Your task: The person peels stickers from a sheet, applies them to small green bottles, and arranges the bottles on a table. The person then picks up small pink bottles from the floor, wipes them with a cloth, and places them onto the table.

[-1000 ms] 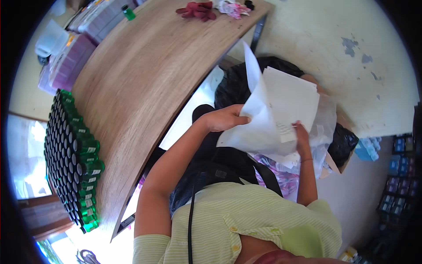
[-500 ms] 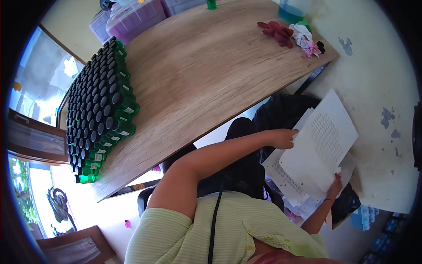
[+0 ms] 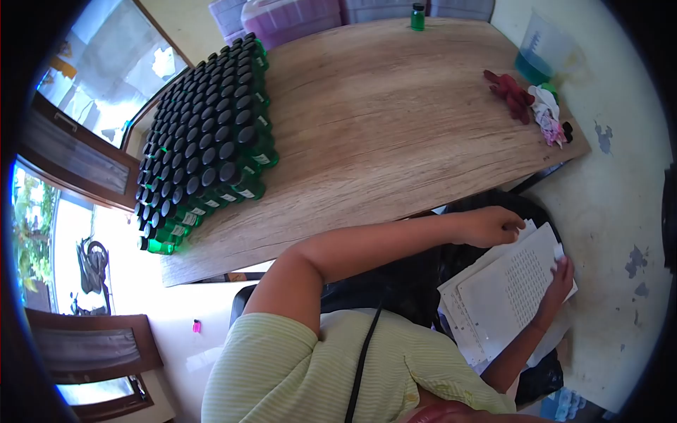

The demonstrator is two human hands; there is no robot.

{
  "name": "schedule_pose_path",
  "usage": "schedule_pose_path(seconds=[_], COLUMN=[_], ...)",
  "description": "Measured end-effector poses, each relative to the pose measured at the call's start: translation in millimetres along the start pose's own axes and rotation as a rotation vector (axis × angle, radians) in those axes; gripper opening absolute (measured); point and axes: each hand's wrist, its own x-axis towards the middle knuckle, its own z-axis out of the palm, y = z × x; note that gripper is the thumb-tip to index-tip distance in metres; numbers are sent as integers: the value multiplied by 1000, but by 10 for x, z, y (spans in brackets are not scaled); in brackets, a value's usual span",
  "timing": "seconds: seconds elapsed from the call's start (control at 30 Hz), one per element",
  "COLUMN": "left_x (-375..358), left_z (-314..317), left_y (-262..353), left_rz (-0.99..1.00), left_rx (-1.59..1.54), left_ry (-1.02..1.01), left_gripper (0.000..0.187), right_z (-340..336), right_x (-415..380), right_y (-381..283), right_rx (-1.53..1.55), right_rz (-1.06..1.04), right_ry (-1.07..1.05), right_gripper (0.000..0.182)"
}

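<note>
So the wooden table (image 3: 367, 106) has a big block of black-capped green bottles (image 3: 204, 134) packed at one end. There's also 1 small green bottle (image 3: 417, 17) near the bins, plus dark red gloves (image 3: 511, 96) by a crumpled cloth (image 3: 546, 113).

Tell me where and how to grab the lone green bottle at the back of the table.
Grip the green bottle around its body, below the black cap, ideally from the front: it stands upright and apart, with plastic bins behind it.
</note>
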Motion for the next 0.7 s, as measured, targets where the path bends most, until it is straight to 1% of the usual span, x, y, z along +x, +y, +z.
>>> schedule_pose_path(seconds=[0.03, 0.1, 0.17, 0.2, 0.3, 0.43, 0.47, 0.57, 0.7], left_x=[-48, -223, -415, -505, -699, -1175, -1269, -1457, -1689], left_z=[38, 34, -20, -79, -204, -390, -442, -606, -760], left_y=[23, 222, 365, 398, 281, 519, 545, 495, 587], left_rz=[-4, -47, -74, -15, 97, 65, 66, 91, 49], left_rx=[-55, -135, -198, -209, -249, -275, -260, -205, -173], left_ry=[11, 86, 183, 202, 393, 442, 454, 487, 493], left_gripper=[45, 51, 53, 54, 54, 55, 55, 54, 52], right_z=[268, 673, 987, 1118, 1425, 1629, 1686, 1876, 2109], right_x=[-33, 72, -24, -91, -238, -393, -396, -521, -504], right_y=[-417, -635, -1078, -1274, -1581, -1941, -1944, -2166, -2345], right_rx=[1, 23, -6, -20, 17, 25, 165, 406, 481], right_rz=[-104, -487, -559, -597, -726, -964, -844, -506, -482], right_ry=[-56, -171, -258, -305, -379, -454, -574, -655, -845], right_gripper=[34, 22, 16, 13, 13, 14, 14, 14, 14])
